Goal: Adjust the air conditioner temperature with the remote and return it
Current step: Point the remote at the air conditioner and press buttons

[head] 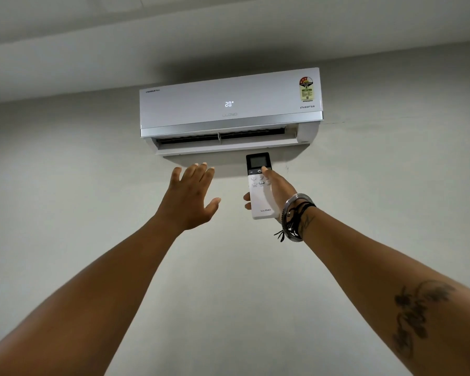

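Observation:
A white wall-mounted air conditioner point(231, 109) hangs high on the wall, its front display reading 28 and its lower flap open. My right hand point(278, 189) holds a white remote point(259, 191) with a dark screen at its top, pointed up at the unit; my thumb rests on the buttons just below the screen. My left hand point(192, 198) is raised beside it to the left, palm toward the unit, fingers spread, holding nothing.
A plain grey wall point(92, 185) surrounds the unit, and the ceiling point(174, 28) runs just above it. Bracelets and a dark cord circle my right wrist point(296, 215).

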